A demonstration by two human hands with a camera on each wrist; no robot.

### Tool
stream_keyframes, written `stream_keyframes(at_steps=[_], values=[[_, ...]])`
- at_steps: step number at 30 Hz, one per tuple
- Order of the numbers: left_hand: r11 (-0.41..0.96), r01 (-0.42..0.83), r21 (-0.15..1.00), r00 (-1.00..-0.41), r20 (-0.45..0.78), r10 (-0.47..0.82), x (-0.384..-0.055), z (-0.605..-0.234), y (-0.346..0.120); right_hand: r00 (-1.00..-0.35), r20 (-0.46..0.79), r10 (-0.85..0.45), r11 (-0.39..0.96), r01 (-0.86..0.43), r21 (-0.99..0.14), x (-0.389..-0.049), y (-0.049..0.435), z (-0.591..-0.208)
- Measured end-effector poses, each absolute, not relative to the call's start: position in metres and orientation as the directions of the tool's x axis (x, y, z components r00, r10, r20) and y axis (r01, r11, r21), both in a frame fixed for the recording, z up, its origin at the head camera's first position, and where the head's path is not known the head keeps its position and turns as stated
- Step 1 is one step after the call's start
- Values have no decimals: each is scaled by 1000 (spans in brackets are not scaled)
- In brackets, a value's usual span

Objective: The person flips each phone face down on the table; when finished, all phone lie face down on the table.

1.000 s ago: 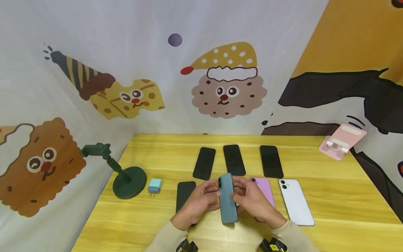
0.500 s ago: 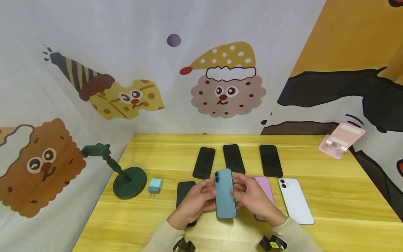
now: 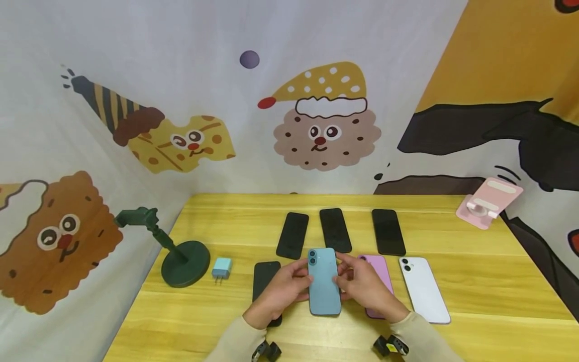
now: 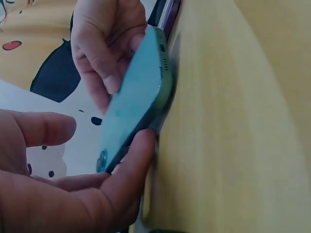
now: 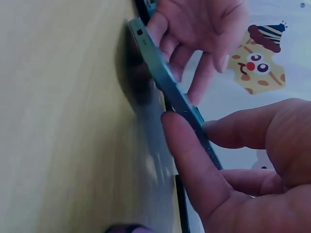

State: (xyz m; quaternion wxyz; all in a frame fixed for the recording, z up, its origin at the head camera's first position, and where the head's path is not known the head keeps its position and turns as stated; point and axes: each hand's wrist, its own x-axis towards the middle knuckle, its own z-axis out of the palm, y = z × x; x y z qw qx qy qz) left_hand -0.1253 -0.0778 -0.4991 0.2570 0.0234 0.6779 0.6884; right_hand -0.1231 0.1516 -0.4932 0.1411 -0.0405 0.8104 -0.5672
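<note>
Blue phone (image 3: 324,286) | your right hand (image 3: 363,285) pinches one edge | your left hand (image 3: 284,287) touches the opposite edge, thumb clear

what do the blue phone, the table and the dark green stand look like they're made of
Blue phone: probably a glass or plastic back, smooth and evenly coloured; its rim could be metal or plastic.
Table: wood or wood-look laminate, with a slight sheen; grain streaks show.
Dark green stand: painted metal or plastic, fairly matte; one uniform colour throughout.
</note>
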Motion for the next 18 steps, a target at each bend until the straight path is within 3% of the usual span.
stream_keyframes(at_steps=[6,18], values=[[112,-278,954,-875,-300,379,-126,-496,-74,-966,-193,-174,479,88,-873,-125,149,-499],[204,-244,948,-881,-305,363,-130,-494,-66,-966,-210,-152,569,88,-818,-125,149,-499]])
